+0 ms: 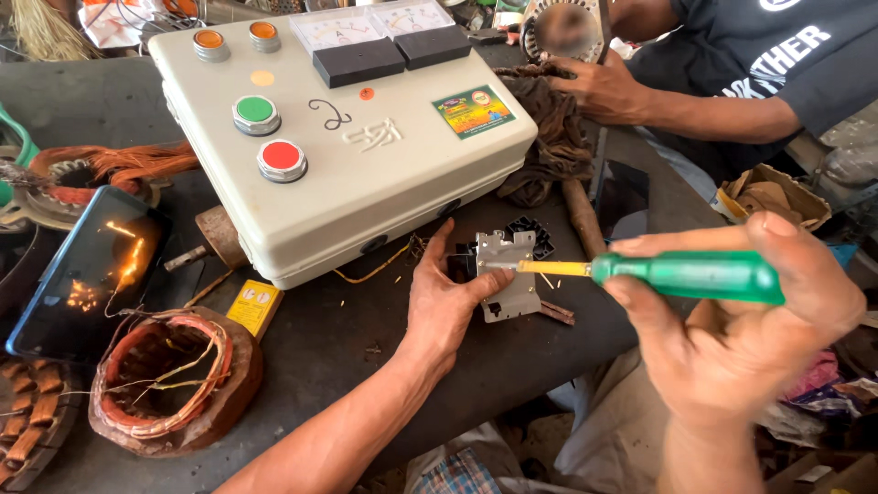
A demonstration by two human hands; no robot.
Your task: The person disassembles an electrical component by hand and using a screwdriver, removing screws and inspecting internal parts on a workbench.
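The left hand (445,306) clasped a small metal-fronted part (508,274) just in front of the cream control box (347,137), on the dark bench (320,348). The right hand (741,329) was closed around a green-handled screwdriver (677,274), its yellow shank meeting the part's upper face. Likely risk: the tip could slip off the fastener toward the left thumb, since the part was steadied by fingers alone. A phone (87,270) and a wound stator (169,375) lay left of the box; another person's hand (604,91) rested on a rag (549,137) behind it.
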